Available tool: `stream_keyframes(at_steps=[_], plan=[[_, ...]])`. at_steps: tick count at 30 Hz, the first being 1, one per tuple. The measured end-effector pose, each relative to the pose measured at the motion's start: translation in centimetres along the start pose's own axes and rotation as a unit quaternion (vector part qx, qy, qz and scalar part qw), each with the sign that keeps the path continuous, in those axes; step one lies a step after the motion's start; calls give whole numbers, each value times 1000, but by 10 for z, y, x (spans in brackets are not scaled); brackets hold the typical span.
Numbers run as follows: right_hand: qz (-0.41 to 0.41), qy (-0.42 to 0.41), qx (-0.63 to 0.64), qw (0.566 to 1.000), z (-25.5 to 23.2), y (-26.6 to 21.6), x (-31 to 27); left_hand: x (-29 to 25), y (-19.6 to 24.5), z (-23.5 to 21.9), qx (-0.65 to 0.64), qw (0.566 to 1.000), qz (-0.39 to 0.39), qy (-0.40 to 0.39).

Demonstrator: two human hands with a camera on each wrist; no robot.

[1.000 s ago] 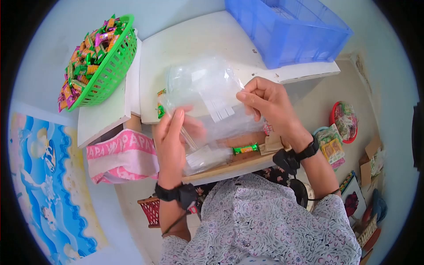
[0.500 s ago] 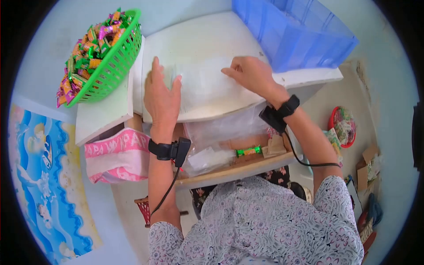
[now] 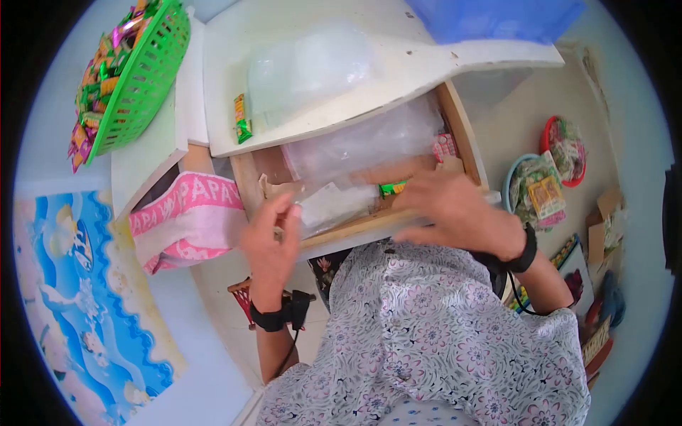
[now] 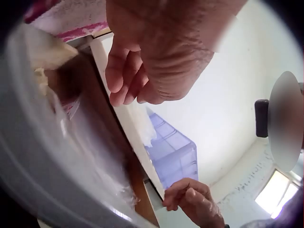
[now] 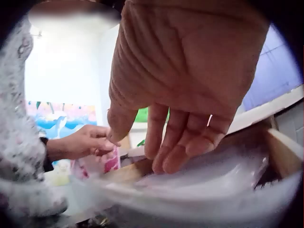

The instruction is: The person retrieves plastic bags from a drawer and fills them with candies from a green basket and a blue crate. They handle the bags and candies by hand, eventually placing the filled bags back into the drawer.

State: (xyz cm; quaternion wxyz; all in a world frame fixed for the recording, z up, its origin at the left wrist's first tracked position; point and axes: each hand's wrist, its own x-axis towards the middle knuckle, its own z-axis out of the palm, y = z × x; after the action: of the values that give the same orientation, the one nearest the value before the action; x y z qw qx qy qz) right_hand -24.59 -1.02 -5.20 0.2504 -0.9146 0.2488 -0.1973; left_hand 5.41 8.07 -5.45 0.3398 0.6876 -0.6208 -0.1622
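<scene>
My left hand (image 3: 270, 238) is over the left front of the pulled-out drawer (image 3: 465, 135), its fingers loosely bent around nothing visible. Across from it, my right hand (image 3: 455, 213) hovers above the drawer's front right edge; the right wrist view shows its fingers (image 5: 175, 137) hanging relaxed, holding nothing. Inside the drawer lie clear plastic bags (image 3: 369, 145), a crumpled clear packet (image 3: 337, 206) and a green-wrapped candy (image 3: 392, 189), partly covered by the right hand. On the white tabletop rests a clear plastic bag (image 3: 305, 71), with another wrapped candy (image 3: 241, 117) at its left.
A green basket (image 3: 145, 82) heaped with wrapped candies stands at the left. The blue plastic crate (image 3: 497, 21) sits at the back right. A pink-and-white towel (image 3: 188, 224) hangs left of the drawer. On the floor at right are a red basin (image 3: 566, 149) and a blue basin (image 3: 511, 184) with packets.
Both hands held the clear bag over the drawer, then moved forward above the tabletop. Now the bag lies there, and both hands have come back over the drawer's front.
</scene>
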Motion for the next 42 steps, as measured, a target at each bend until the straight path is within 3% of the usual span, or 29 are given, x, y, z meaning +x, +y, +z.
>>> stream_keyframes(at_steps=[3, 6, 13, 23, 42], plan=[[-16, -22, -96, 995, 25, -10, -15, -12, 21, 12, 11, 988, 93, -119], [-2, -19, -178, 984, 41, -4, -25, -23, 32, 26, 90, 962, 189, -177], [-22, 6, -183, 983, 60, 16, -39, -40, 21, 37, 180, 948, 169, -201], [-24, -45, -162, 986, 43, -18, -87, -80, 54, 30, 153, 930, 189, -276], [-11, -19, -130, 991, 60, -14, -98, -89, 58, 33, 184, 926, 195, -265]])
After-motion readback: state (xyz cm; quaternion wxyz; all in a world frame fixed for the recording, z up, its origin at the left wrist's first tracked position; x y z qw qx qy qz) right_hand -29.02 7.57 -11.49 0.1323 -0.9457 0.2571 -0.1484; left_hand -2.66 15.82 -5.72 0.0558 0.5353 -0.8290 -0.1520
